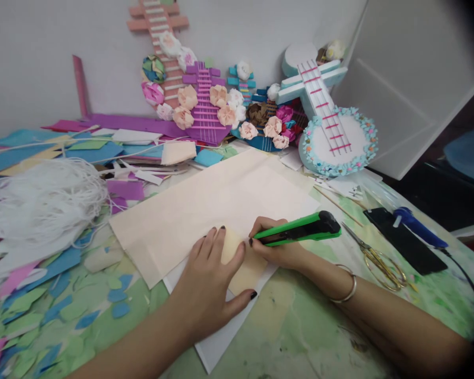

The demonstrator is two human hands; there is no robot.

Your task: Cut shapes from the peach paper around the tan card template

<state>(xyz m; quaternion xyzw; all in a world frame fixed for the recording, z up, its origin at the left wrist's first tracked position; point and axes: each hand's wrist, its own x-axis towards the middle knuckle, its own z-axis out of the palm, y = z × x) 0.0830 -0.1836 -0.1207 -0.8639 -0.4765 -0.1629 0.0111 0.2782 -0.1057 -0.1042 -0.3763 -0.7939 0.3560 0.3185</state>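
Note:
A large cream paper sheet [174,210] lies at the middle of the table, over a white sheet [217,345]. My left hand [209,279] rests flat with its fingers spread on the cream paper and on a small yellowish piece [231,243] near its lower edge. Just to the right, my right hand [276,247] is closed round a green and black utility knife [300,230]. The knife's front end is at my fingertips, close to my left index finger, and its tip is hidden by my fingers.
White cord [47,197] and coloured paper scraps [27,310] cover the left side. Decorated paper instruments [329,126] lean at the back. Gold-handled scissors [379,260], a black phone-like slab [405,239] and a blue glue gun [418,226] with its cable lie at the right.

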